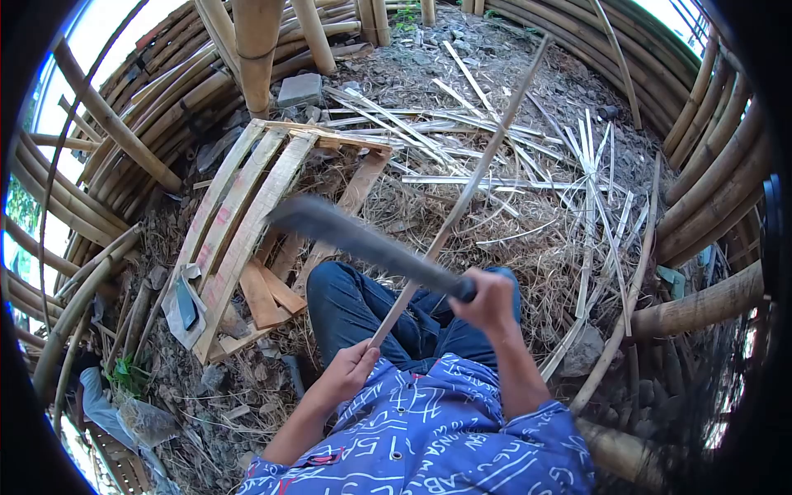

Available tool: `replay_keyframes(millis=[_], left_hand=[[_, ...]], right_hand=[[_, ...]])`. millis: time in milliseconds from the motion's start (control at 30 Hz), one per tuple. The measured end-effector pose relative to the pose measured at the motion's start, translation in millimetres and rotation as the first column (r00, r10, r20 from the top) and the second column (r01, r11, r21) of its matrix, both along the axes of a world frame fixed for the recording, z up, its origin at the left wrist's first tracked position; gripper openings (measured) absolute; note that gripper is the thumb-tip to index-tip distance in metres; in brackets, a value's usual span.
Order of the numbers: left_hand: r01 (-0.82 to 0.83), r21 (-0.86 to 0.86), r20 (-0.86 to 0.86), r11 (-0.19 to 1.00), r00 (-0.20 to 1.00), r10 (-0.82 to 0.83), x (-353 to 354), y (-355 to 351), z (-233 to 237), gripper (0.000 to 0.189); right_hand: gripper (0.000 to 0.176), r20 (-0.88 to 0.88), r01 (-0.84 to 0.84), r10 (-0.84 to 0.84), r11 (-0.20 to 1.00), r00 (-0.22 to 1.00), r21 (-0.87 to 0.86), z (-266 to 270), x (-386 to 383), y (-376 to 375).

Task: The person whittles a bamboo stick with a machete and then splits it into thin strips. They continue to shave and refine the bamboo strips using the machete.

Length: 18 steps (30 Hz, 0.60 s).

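Note:
My right hand (488, 302) grips the handle of a long dark machete (355, 237), whose blade points up and to the left and looks motion-blurred. My left hand (351, 369) holds the near end of a thin bamboo strip (483, 161) that slants away to the upper right, passing under the blade. Both hands are above my knees in dark blue trousers (355, 309). I wear a blue patterned shirt (437, 429).
A slatted wooden pallet (239, 206) lies to the left. Several split bamboo strips (594, 181) and shavings cover the ground ahead. Thick bamboo poles (709, 305) ring the spot. A grey stone block (300, 89) sits at the back.

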State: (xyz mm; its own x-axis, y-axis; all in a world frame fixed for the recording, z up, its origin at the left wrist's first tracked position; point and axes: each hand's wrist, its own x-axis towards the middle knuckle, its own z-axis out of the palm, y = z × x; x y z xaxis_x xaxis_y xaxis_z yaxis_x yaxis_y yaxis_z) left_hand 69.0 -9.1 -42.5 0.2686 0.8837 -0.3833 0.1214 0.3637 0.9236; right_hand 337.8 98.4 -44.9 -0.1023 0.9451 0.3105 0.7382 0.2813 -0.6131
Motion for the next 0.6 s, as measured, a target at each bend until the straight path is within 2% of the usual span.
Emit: replay_keyframes(millis=[33,100,133,233,300,333,367,433,500,533,600], left_hand=[[0.062,0.073,-0.129,0.995,0.99,-0.052,-2,-2,7,0.023],[0.096,0.063,-0.186,0.993,0.979,-0.082,1,4,24,0.022],[0.125,0.066,-0.235,0.99,0.966,-0.106,3,6,27,0.021],[0.095,0.074,-0.178,0.993,0.981,-0.081,-2,10,-1,0.021],[0.131,0.045,-0.182,0.99,0.976,-0.121,-2,8,7,0.022],[0.136,0.023,-0.191,0.99,0.973,-0.129,-5,6,9,0.022],[0.137,-0.002,-0.203,0.991,0.97,-0.134,-8,2,11,0.022],[0.157,0.033,-0.21,0.987,0.967,-0.147,-9,5,18,0.021],[0.103,0.019,-0.183,0.995,0.978,-0.097,-7,13,14,0.022],[0.086,0.002,-0.091,0.996,0.992,-0.085,-12,14,4,0.022],[0.12,0.02,-0.128,0.993,0.985,-0.117,-14,11,8,0.021]], right_hand=[[0.018,-0.012,0.078,-0.078,0.997,0.997,0.006,-4,11,11],[0.02,0.066,0.193,-0.187,0.975,0.98,-0.108,-8,26,23],[0.02,0.069,0.191,-0.184,0.975,0.981,-0.112,-11,24,21],[0.018,0.032,0.221,-0.219,0.973,0.975,-0.063,-9,11,15],[0.018,0.031,0.096,-0.097,0.995,0.995,0.042,-3,8,1],[0.02,0.042,0.111,-0.111,0.994,0.993,0.005,-4,16,3],[0.021,0.081,0.158,-0.162,0.986,0.983,0.051,-10,25,11],[0.02,0.043,0.229,-0.228,0.973,0.973,-0.022,-18,29,21],[0.019,0.094,0.229,-0.23,0.973,0.969,0.014,-17,18,17],[0.019,0.045,0.153,-0.153,0.988,0.987,0.02,-10,11,8],[0.021,-0.012,0.048,-0.047,0.999,0.999,0.025,1,8,1]])
